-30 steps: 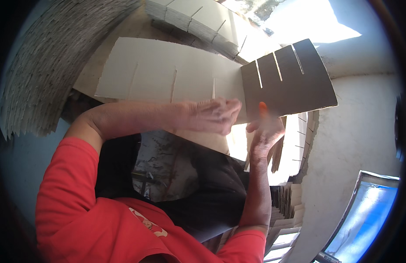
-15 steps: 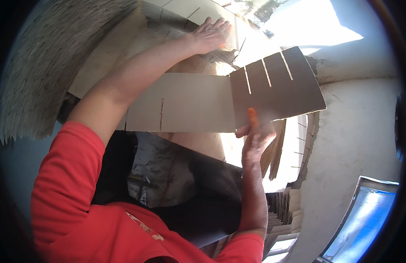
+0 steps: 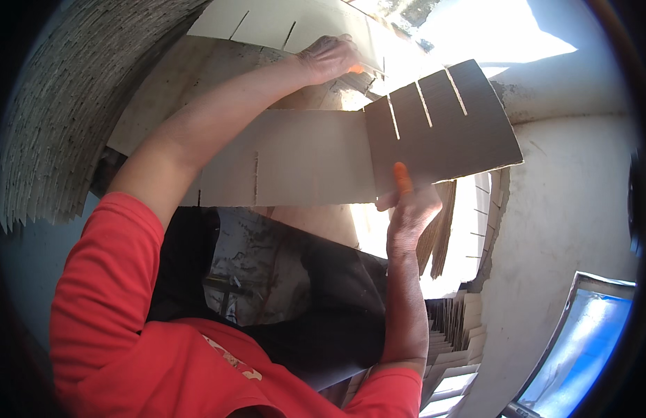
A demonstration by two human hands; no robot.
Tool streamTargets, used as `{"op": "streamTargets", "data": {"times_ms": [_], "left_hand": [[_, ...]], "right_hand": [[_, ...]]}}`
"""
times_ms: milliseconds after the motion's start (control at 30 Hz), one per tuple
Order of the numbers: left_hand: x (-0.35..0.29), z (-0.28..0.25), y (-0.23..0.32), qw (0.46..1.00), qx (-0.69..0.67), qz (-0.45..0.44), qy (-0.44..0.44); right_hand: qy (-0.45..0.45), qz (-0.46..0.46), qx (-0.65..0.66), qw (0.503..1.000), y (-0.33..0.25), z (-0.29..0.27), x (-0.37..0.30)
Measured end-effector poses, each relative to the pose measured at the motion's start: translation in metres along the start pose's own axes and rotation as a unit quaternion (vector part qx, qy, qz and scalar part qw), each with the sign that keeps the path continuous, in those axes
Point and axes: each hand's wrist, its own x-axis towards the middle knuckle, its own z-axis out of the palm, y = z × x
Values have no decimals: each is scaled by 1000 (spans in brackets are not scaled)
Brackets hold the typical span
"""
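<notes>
My right hand (image 3: 415, 212) pinches the lower edge of a slotted cardboard sheet (image 3: 302, 157), close to its crease. Right of the crease, a darker panel (image 3: 441, 129) tilts up, with several slits cut from its upper edge; the paler left part lies lower and shows slits too. An orange cover sits on a finger of my right hand. At the far side, my left hand (image 3: 330, 57) has its fingers curled over the near edge of another pale slotted sheet (image 3: 267, 24). Orange shows at its fingertip; the fingers' undersides are hidden.
A tall stack of cardboard sheets (image 3: 93, 104) rises at the left. Beneath my arms is a worn board surface (image 3: 177, 90). More slotted sheets (image 3: 455, 327) stand at the lower right, beside a pale wall (image 3: 567, 202). A blue framed panel (image 3: 581, 348) is at the right.
My left hand's fingers have gone from spread to curled, and the far sheet has shifted left and nearer. The sheet in my right hand has risen slightly.
</notes>
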Motion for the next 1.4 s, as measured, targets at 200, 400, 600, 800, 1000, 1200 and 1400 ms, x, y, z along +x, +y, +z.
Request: {"op": "streamTargets", "data": {"times_ms": [200,400,600,800,1000,1200,1400], "left_hand": [[-7,-25,24,969,188,158,3],[-29,-46,58,949,172,261,39],[-49,-66,93,941,150,299,47],[-67,-81,106,930,194,304,64],[-107,-92,157,965,20,257,39],[-47,-72,93,991,-112,12,75],[9,-23,38,988,143,-8,-50]], "right_hand": [[5,-2,15,1000,3,-3,0],[1,-6,19,1000,10,-2,2],[-4,21,-21,1000,9,-5,5],[12,-47,-40,998,-17,-17,9],[27,-65,-64,995,-2,-10,5],[4,-43,-63,997,-4,-10,1],[-11,-61,-54,997,-6,-8,1]]}}
